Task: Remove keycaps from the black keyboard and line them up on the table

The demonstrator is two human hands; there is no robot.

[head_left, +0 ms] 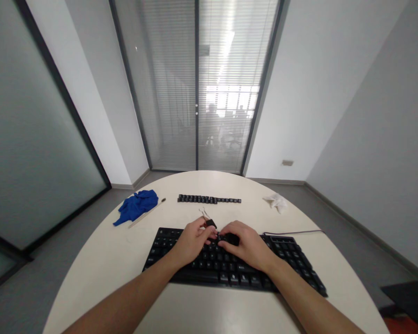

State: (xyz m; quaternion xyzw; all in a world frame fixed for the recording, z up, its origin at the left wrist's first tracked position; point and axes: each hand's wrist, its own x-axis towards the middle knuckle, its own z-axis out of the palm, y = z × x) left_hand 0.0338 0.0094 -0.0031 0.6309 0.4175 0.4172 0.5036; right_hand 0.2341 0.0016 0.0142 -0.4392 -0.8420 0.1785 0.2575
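Observation:
A black keyboard point(212, 274) lies across the near part of the round table, partly covered by my hands. My left hand point(192, 239) is closed on a keycap puller point(211, 223), whose black handle shows at the fingertips and whose wire ends point away from me. My right hand point(246, 241) rests over the upper middle of the keyboard. Its thumb and index finger curl close together at the keys, and what lies between them is too small to make out. Both sets of fingertips nearly meet above the key rows.
Loose black keycaps point(197, 199) stand in a line beyond the keyboard. A blue cloth point(138, 205) and a thin brush point(146, 214) lie at the left, a crumpled white tissue point(277, 202) at the right. The keyboard's cable point(292, 232) runs off the table's right edge.

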